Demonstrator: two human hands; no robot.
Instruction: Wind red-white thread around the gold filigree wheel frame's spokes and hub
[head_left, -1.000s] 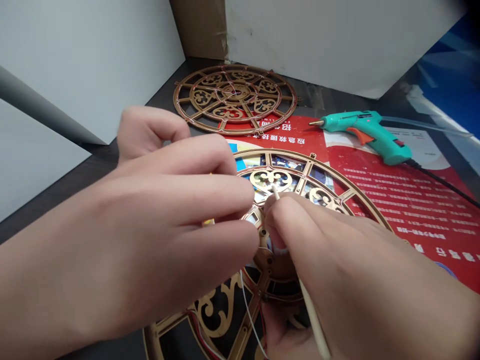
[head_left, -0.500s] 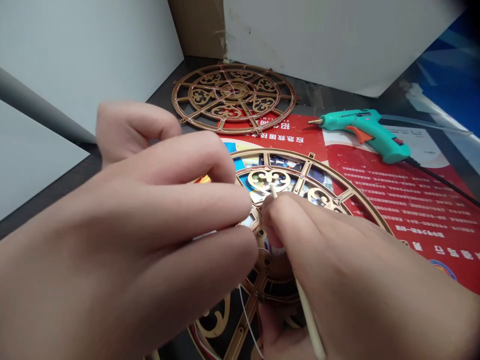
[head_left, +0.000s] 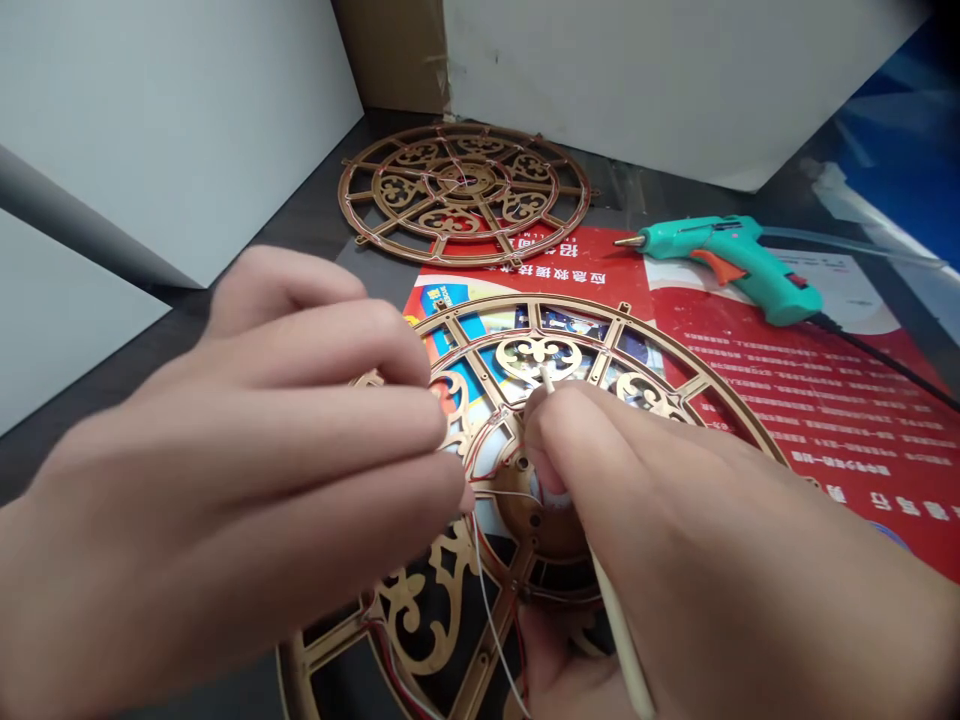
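A dark bench (head_left: 289,195) ran back into a corner between white panels, with a strip of cardboard (head_left: 386,55) showing at the join. A red printed poster (head_left: 840,400) lay across it, probably as a cover for the bench, and a teal hot glue gun (head_left: 731,255) sat off to the right on it, seemingly kept clear of the work, its black cable (head_left: 885,375) trailing away. Further back lay a bronze-coloured lattice wheel (head_left: 466,182) crossed by fine copper wire.

A larger lattice wheel (head_left: 529,302) lay on the poster's near edge, right under the hands. The right hand (head_left: 675,520) was closed, pinching a thin pale stick (head_left: 619,630) whose tip rose past the wheel's hub, apparently to work in that tight spot. The left hand (head_left: 247,420) was curled, its fingertips beside a white wire (head_left: 491,610); whether it gripped anything could not be told.

Compared with the earlier frame, the left hand had drawn back from the hub, uncovering more of the lattice.
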